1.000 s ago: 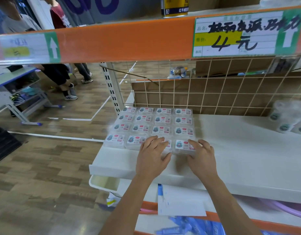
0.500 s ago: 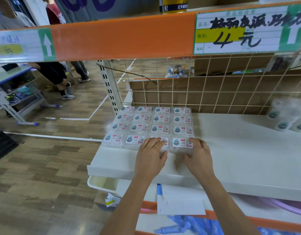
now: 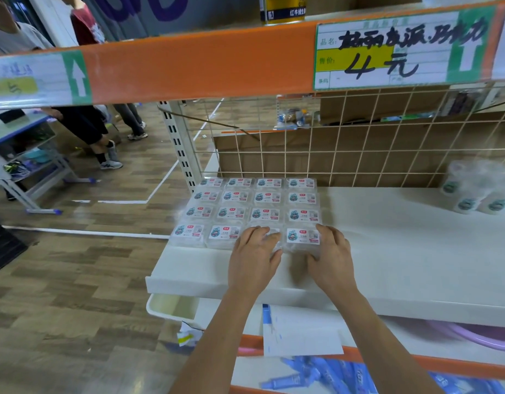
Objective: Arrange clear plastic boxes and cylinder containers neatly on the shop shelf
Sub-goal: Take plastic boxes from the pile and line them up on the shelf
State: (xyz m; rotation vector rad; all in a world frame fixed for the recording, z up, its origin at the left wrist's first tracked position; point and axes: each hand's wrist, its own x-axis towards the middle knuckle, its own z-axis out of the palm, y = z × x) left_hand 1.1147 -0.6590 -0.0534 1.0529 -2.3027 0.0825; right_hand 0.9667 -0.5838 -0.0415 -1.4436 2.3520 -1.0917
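Clear plastic boxes (image 3: 245, 206) with white cartoon labels lie in a tight grid at the left end of the white shelf (image 3: 402, 265). My left hand (image 3: 252, 257) lies flat over the third box of the front row and covers most of it. My right hand (image 3: 332, 260) presses against the front row's right-end box (image 3: 302, 236), fingers along its right side, thumb at its front edge. Clear cylinder containers (image 3: 473, 194) with green labels stand in a loose cluster at the shelf's back right, apart from both hands.
A wire grid (image 3: 359, 155) backs the shelf, and an orange price rail (image 3: 203, 61) hangs low overhead. Below are a white paper (image 3: 299, 334), blue tubes (image 3: 316, 376) and a purple basin (image 3: 478, 336). People (image 3: 83, 123) stand on the wooden floor to the left.
Both hands have slid slightly further onto the front row of boxes, closing the two right boxes up against the row behind. The cylinders have not moved.
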